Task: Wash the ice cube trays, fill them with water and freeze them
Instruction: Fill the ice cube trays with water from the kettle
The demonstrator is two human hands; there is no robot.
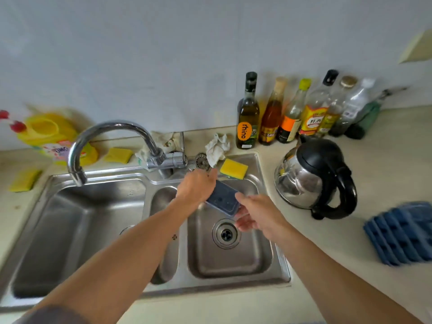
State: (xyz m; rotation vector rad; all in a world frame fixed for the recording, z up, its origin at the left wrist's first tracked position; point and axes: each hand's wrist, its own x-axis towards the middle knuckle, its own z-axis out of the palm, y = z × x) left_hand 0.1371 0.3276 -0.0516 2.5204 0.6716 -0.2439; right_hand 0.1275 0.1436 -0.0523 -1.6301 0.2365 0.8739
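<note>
Step in hand: washing. The blue ice cube tray [223, 198] is held in the air over the right basin [233, 260] of the double sink, just at 12 o'clock of the drain [226, 233]. The left hand [196, 185] grips its far end, fingers curled over the edge. The right hand [257, 213] holds the near end, thumb on top and fingers apparently underneath, though blur leaves that uncertain.

No water is seen at the faucet [105, 136], whose spout hangs over the left basin at 9 o'clock.

Recommendation: swing the spout across or carry the tray under it. Free one hand for the yellow sponge [233, 169] on the sink rim at 12 o'clock, then scrub each cell. More blue trays [402, 235] lie on the bench at 3 o'clock.
</note>
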